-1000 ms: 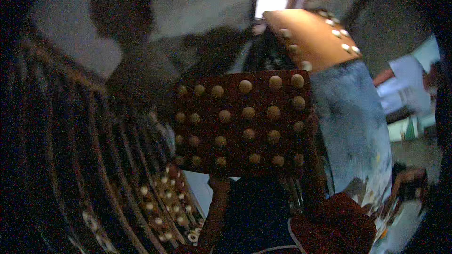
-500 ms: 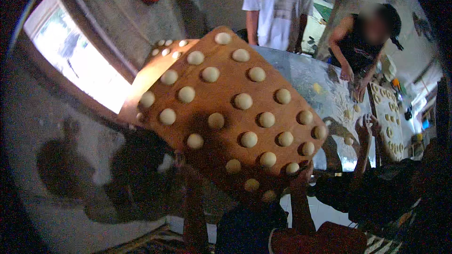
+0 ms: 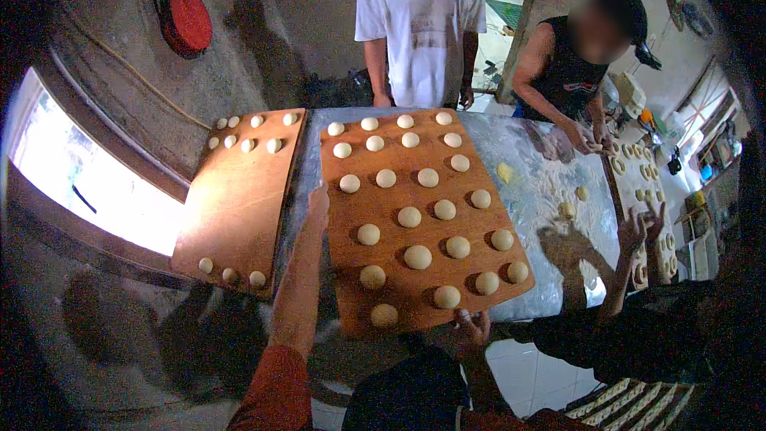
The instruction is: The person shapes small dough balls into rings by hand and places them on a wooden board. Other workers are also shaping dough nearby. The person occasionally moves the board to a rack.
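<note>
A brown wooden board (image 3: 363, 207), carrying several rows of pale round dough balls (image 3: 417, 257), is between my hands, its near end extending past the table's near edge. At the board's left edge, my left hand (image 3: 319, 201) grips it, with the fingers mostly hidden. My right hand (image 3: 472, 327) holds the near edge toward the right corner, thumb by the rim and the other fingers partly out of sight below. Just to the left lies another wooden board (image 3: 238, 203), with dough balls at its far end and a few at its near end.
The grey table (image 3: 523, 140) is dusted with flour and bears a yellow lump (image 3: 505, 173) and loose dough balls. Ring-shaped dough pieces (image 3: 643, 195) lie at right. A person in a white shirt (image 3: 423, 32) stands opposite; another (image 3: 570, 72) works far right. A co-worker's hand (image 3: 636, 231) is at near right.
The board has turned from a slanted position to nearly straight and come lower, over the table. My left arm now shows clearly, and the other board at left has come into fuller view.
</note>
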`<state>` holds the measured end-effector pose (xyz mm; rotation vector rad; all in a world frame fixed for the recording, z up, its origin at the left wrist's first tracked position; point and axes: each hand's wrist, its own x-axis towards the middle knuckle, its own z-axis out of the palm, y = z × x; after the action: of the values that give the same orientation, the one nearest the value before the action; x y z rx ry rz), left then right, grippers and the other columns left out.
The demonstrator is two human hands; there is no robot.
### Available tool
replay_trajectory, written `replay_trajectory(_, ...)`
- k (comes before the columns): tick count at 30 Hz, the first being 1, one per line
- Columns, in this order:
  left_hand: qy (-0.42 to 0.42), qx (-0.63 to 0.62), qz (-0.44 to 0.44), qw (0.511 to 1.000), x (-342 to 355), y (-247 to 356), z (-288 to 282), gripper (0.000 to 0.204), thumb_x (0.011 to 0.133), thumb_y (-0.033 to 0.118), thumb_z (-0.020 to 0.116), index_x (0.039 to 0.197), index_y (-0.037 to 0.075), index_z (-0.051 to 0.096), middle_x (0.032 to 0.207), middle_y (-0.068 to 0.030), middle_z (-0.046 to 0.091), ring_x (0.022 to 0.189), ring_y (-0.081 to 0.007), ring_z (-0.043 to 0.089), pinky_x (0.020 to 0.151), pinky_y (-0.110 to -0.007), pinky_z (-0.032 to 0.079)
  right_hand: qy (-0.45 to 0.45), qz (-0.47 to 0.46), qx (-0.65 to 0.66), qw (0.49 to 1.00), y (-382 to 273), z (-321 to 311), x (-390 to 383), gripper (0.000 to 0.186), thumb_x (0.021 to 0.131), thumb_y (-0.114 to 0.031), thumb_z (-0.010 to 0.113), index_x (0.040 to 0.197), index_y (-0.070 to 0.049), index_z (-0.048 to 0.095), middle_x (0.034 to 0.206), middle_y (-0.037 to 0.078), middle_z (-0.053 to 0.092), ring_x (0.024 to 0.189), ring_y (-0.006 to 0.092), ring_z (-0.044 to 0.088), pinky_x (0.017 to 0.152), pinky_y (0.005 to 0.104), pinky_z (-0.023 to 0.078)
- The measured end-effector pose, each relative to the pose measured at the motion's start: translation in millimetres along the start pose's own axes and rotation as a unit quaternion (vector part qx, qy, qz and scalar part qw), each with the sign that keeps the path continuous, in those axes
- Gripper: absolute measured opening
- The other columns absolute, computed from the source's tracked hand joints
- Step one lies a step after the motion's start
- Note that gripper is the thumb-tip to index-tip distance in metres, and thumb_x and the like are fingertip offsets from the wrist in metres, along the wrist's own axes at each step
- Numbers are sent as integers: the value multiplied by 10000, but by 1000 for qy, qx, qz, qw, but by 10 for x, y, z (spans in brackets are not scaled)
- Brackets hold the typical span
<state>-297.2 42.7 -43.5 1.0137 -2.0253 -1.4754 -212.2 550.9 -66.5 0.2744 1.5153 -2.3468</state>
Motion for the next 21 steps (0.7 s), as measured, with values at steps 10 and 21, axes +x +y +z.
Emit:
replay_trajectory(10,264,135,102,950,-2157,-727,-1238,417,1061,348,480,1267,-3,573,1350,-206,538,1195,-340,557,1091,-453,410,-83,74,62,992,504,970,-383,494,995,-112,617,1443,-119,409,1403,116,497,1207,298,567,983,469,554)
replay_trajectory(21,540,-57,-307,781,-7046,-1308,-1056,373,1050,368,508,1142,31,637,992,-137,676,894,-261,645,821,-403,512,-598,216,-277,720,763,1726,-1400,461,990,-197,588,1415,-94,441,1377,129,519,1189,294,574,984,465,541)
